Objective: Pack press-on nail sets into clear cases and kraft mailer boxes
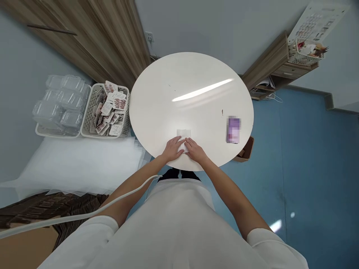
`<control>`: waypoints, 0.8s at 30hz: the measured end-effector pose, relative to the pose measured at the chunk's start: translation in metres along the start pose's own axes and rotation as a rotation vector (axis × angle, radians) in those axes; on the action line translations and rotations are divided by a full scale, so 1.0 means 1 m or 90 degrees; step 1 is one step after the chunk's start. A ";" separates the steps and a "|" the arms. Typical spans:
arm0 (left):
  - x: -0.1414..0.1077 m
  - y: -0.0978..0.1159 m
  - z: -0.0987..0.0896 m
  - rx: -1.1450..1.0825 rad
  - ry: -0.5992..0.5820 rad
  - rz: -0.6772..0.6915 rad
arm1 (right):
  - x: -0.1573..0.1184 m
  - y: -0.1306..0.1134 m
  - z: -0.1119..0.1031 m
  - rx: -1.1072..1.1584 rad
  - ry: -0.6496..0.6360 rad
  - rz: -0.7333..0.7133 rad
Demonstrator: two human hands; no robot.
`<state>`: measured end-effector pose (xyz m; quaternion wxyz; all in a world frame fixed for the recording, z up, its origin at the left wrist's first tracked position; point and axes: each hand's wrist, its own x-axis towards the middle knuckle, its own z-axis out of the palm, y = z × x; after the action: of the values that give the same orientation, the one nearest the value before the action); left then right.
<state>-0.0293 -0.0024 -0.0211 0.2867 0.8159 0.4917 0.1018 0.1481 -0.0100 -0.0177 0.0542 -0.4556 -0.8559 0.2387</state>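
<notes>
Print on the cards (106, 109) and poster (314, 24) is unreadably small.

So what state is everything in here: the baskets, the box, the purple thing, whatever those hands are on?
Left hand: open, on the white sheet
Right hand: open, on the white sheet
White sheet: on the table, partly covered
Card basket: heaped full
Container basket: piled high
Cardboard box: open
Purple item: lying down, blurred

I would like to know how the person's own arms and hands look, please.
The left hand and right hand wear no gloves. Short white sleeves end above the elbows, and a thin white cable crosses the left arm.
</notes>
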 end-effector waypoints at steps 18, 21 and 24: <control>-0.010 0.031 0.001 -0.100 -0.045 -0.216 | -0.008 0.009 -0.036 0.098 -0.136 0.023; 0.002 0.024 0.002 -0.177 -0.028 -0.274 | 0.015 0.021 -0.040 0.168 -0.136 0.071; 0.009 0.023 0.004 -0.236 0.047 -0.343 | 0.030 0.032 -0.038 0.212 -0.116 0.148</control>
<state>-0.0059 -0.0043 -0.0117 0.4289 0.5865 0.6728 0.1392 0.1662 0.0427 -0.0028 0.0233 -0.5124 -0.7479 0.4214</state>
